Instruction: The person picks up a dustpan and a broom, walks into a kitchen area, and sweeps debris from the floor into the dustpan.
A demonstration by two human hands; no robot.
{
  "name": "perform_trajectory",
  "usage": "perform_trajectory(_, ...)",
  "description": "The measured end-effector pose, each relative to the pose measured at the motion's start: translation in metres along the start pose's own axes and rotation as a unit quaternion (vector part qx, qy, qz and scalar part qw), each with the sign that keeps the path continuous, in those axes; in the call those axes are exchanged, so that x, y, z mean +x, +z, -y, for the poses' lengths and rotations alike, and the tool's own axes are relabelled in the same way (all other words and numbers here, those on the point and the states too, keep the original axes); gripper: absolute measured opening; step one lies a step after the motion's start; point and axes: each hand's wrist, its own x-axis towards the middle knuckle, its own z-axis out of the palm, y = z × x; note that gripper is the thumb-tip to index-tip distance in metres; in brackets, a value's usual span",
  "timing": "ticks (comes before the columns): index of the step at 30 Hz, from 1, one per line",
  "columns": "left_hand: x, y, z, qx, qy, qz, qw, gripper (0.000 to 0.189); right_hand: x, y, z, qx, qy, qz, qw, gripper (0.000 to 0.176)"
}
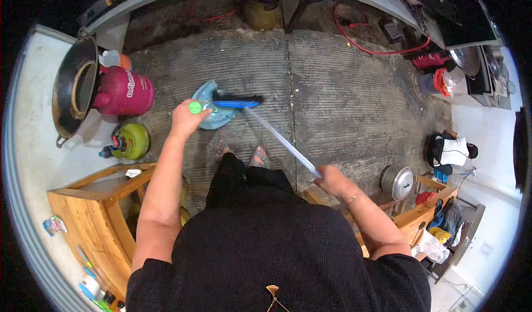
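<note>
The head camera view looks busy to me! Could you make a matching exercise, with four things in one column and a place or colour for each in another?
1. Dustpan
2. Broom
3. Gas cylinder with lettering
4. Pot

A. Silver
B. In the right hand
C. Pink
D. In the left hand

Pairs: 1-D, 2-B, 3-C, 4-A

Upper body: black, textured-knit, short-sleeved top (260, 240). The left sleeve (148, 281) and right sleeve (398, 279) of the top end above the elbows. Centred on the top's front: gold-coloured, fan-shaped pendant (272, 288) on a thin chain (its upper end is out of view). Beyond the top's hem: black fabric trousers (227, 180). Farthest from the top: greyish, strapped, open-toed sandals (257, 158).
</note>
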Motion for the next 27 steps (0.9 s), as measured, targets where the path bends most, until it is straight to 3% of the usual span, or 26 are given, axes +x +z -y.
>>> perform_trajectory(1,-0.004,-0.002,-0.005,-0.003,-0.026,-0.041,0.999,0.051,-0.011,-0.004,-0.008,0.056,0.019,0.029,0.998,0.036)
perform_trajectory(5,-0.006,-0.003,0.01,-0.034,-0.102,-0.149,0.983,0.067,-0.054,-0.011,-0.028,0.186,0.111,-0.014,0.976,0.036)
perform_trajectory(6,-0.004,-0.001,0.017,-0.032,-0.102,-0.148,0.983,0.067,-0.051,-0.009,-0.051,0.168,0.122,-0.067,0.976,0.033)
perform_trajectory(8,-0.001,0.0,0.025,-0.246,-0.243,-0.107,0.932,0.072,-0.034,-0.005,-0.093,0.15,0.134,-0.12,0.972,0.031)
perform_trajectory(9,0.001,0.0,0.025,-0.337,-0.272,-0.082,0.897,0.07,-0.018,-0.007,-0.112,0.143,0.166,-0.142,0.965,0.029)
perform_trajectory(10,0.004,-0.001,0.027,-0.338,-0.271,-0.08,0.898,0.07,0.0,-0.003,-0.127,0.134,0.198,-0.164,0.957,0.028)
perform_trajectory(12,0.01,-0.003,0.031,-0.452,-0.309,-0.031,0.836,0.064,0.039,0.024,-0.156,0.095,0.205,-0.186,0.956,0.026)
perform_trajectory(13,0.012,-0.002,0.028,-0.467,-0.301,-0.035,0.831,0.052,0.06,0.041,-0.171,0.056,0.209,-0.206,0.954,0.024)
perform_trajectory(14,0.016,0.0,0.034,-0.464,-0.302,-0.032,0.832,0.052,0.077,0.069,-0.187,-0.101,0.099,-0.163,0.977,0.024)
perform_trajectory(15,0.023,0.005,0.045,-0.473,-0.283,-0.015,0.834,0.049,0.082,0.095,-0.193,-0.252,-0.015,-0.112,0.961,0.025)
perform_trajectory(17,0.028,0.011,0.047,-0.483,-0.262,0.01,0.836,0.047,0.045,0.099,-0.116,-0.089,0.066,-0.123,0.986,0.021)
perform_trajectory(18,0.027,0.011,0.041,-0.484,-0.247,0.012,0.839,0.043,0.018,0.077,-0.086,-0.085,0.072,-0.126,0.986,0.021)
perform_trajectory(19,0.028,0.01,0.035,-0.486,-0.232,0.015,0.843,0.038,-0.006,0.05,-0.056,0.075,0.093,-0.075,0.99,0.02)
perform_trajectory(20,0.03,0.01,0.033,-0.485,-0.228,0.021,0.844,0.038,-0.022,0.035,-0.039,0.233,0.109,-0.022,0.966,0.018)
perform_trajectory(21,0.033,0.009,0.03,-0.473,-0.235,0.016,0.849,0.036,-0.031,0.033,-0.035,0.237,0.112,-0.027,0.965,0.018)
perform_trajectory(23,0.037,0.005,0.028,-0.46,-0.242,0.013,0.854,0.033,-0.048,0.032,-0.035,0.425,0.109,0.047,0.897,0.017)
perform_trajectory(24,0.036,0.001,0.027,-0.466,-0.242,0.008,0.851,0.029,-0.052,0.028,-0.031,0.426,0.11,0.049,0.897,0.017)
perform_trajectory(26,0.035,-0.006,0.026,-0.468,-0.24,0.003,0.851,0.025,-0.055,0.023,-0.025,0.385,0.15,-0.047,0.909,0.021)
perform_trajectory(27,0.034,-0.009,0.027,-0.46,-0.244,0.008,0.853,0.025,-0.047,0.022,-0.032,0.366,0.165,-0.062,0.914,0.033)
